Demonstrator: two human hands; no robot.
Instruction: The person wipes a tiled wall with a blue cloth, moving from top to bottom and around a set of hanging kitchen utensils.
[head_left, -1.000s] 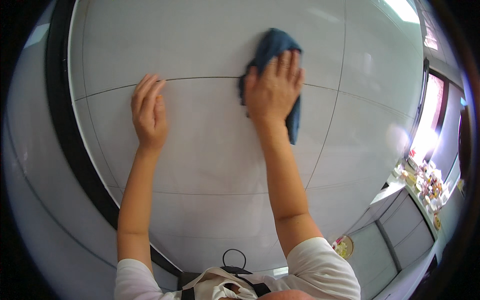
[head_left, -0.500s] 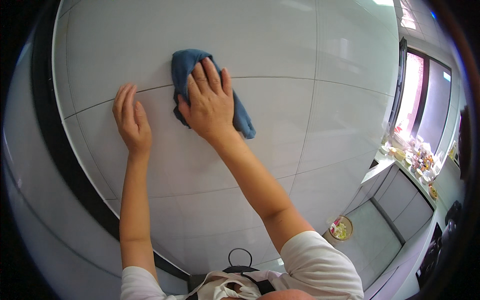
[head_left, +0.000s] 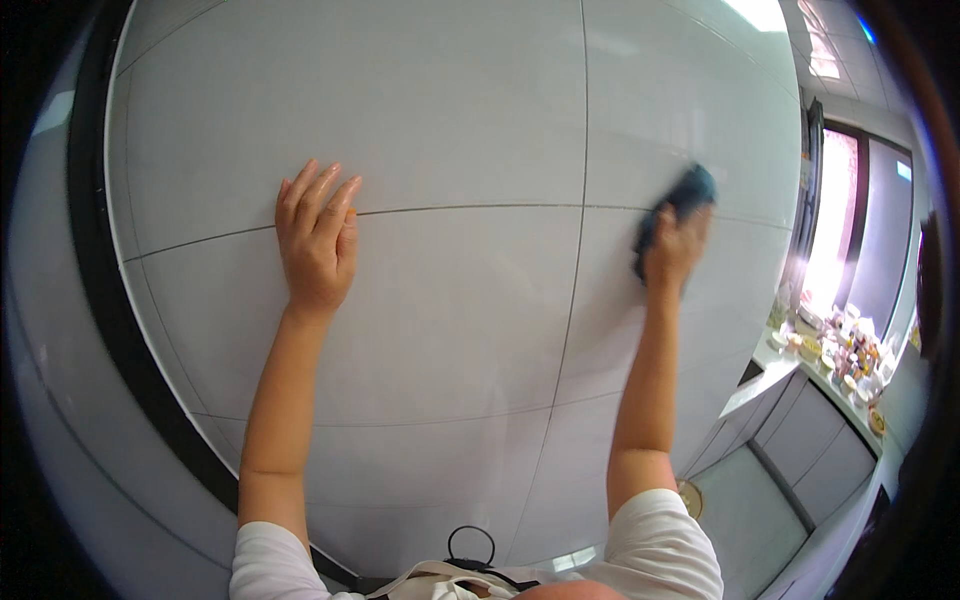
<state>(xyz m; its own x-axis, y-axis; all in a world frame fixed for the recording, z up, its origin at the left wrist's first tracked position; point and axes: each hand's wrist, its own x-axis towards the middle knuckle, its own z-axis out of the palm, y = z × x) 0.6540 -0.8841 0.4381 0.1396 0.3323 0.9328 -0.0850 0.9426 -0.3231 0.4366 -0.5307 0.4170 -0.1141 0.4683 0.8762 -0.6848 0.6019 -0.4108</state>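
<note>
Head view, and across goes the right hand, sweeping the blue cloth past the upright seam, so the right-hand stretch of the tiled wall now lies under it; blur hides whether that grip pinches or merely presses the fabric. Over at the cross seam, the left hand is bare, fingers slightly spread, the dark frame bounding that side, while a window and cluttered table sit beyond the wall's right edge.

The right hand has carried the blue cloth rightward past a vertical seam.
</note>
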